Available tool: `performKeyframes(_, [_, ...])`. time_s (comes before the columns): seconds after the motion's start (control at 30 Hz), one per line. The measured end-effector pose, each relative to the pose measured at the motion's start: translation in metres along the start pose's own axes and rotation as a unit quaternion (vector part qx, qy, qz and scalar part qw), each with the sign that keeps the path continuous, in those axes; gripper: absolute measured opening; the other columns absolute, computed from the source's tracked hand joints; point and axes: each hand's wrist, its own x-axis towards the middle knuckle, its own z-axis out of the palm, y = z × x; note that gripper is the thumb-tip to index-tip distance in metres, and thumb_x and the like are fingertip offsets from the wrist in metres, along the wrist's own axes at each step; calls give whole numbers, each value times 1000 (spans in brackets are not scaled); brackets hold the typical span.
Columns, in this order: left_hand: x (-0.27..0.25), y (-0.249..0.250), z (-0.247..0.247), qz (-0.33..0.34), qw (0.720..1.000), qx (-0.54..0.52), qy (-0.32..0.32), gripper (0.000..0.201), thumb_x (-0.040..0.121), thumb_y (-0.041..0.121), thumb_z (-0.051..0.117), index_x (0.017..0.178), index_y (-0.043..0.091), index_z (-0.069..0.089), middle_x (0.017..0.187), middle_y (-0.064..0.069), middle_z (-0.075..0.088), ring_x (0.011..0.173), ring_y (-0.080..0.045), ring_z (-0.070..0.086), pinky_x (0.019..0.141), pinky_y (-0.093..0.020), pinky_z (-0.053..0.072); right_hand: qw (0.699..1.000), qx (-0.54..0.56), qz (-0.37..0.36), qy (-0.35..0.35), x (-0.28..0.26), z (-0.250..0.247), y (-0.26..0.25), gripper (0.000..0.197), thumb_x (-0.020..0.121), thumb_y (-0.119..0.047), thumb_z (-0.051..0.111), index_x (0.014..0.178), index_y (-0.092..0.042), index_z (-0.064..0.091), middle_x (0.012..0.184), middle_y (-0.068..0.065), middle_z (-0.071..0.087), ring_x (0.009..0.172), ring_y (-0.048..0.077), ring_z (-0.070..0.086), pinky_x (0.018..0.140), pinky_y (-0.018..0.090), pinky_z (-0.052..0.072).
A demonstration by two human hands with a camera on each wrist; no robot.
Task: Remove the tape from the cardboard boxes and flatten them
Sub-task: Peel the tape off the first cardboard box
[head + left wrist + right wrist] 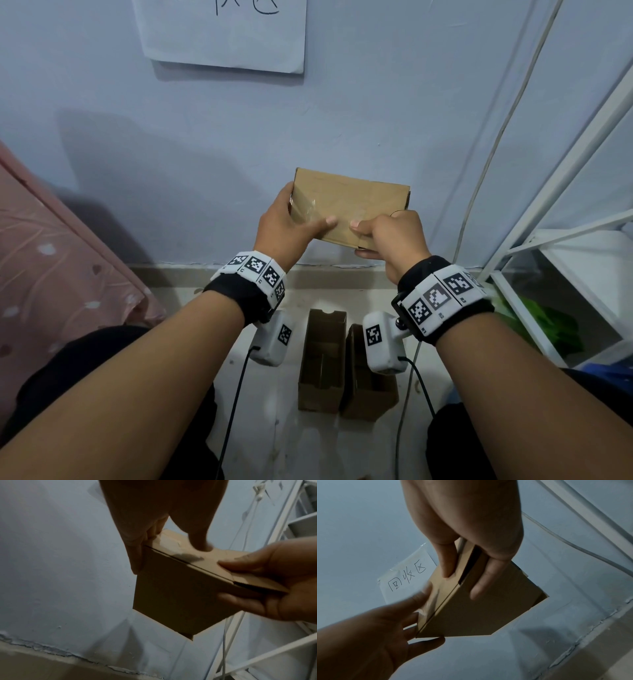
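I hold a small brown cardboard box (356, 202) in the air in front of a blue wall. My left hand (291, 226) grips its left end, the thumb lying on the top face over a glossy strip of clear tape (306, 209). My right hand (363, 240) pinches the near right edge, thumb on top and fingers underneath. From the left wrist view the box (175, 596) shows a slit along its top edge, with the right hand (274, 585) on its corner. In the right wrist view the box (484, 612) hangs below the right hand (467, 540); the left hand (376, 635) blurs at its lower corner.
Two open cardboard boxes (322, 359) (366, 383) stand on the floor between my knees. Pink bedding (51, 257) lies at the left. A white wire rack (565, 240) and a white cable (493, 154) are at the right. A paper sign (226, 31) hangs on the wall.
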Motion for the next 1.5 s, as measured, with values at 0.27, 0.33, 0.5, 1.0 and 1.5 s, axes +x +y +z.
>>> performKeyframes(0.27, [4,-1,-2,-27,996,-40,76,69,83,26,82,146,17,54,122,-7,72,104,-9,68,100,-37,56,1000,21,13,-4,-1,3,1,39,82,2,78,118,1,64,110,13,74,92,24,76,68,45,66])
performKeyframes(0.33, [4,-2,-2,-5,997,7,81,58,93,27,73,147,19,54,114,-8,73,91,-6,64,96,-29,55,999,28,21,-8,-2,2,0,39,84,3,77,119,6,63,106,13,75,92,23,76,71,47,66])
performKeyframes(0.5, [-1,-3,1,22,995,83,48,81,84,60,71,152,24,46,130,1,67,117,-17,62,101,-28,49,998,49,33,-19,-7,2,-3,21,84,5,76,99,-3,64,100,9,71,99,26,73,65,41,65])
performKeyframes(1.0, [-1,2,-4,42,993,113,-1,50,91,50,66,132,20,62,101,15,66,88,0,59,84,-19,45,996,54,65,-21,-11,-7,-6,18,88,8,71,87,-5,59,98,7,66,92,20,69,64,39,64])
performKeyframes(1.5, [9,2,-11,52,980,166,101,28,106,23,45,114,15,71,99,-6,73,94,-26,65,77,-29,45,996,32,66,-50,-13,-4,-6,14,90,7,69,91,-1,57,99,8,65,92,17,69,72,44,65])
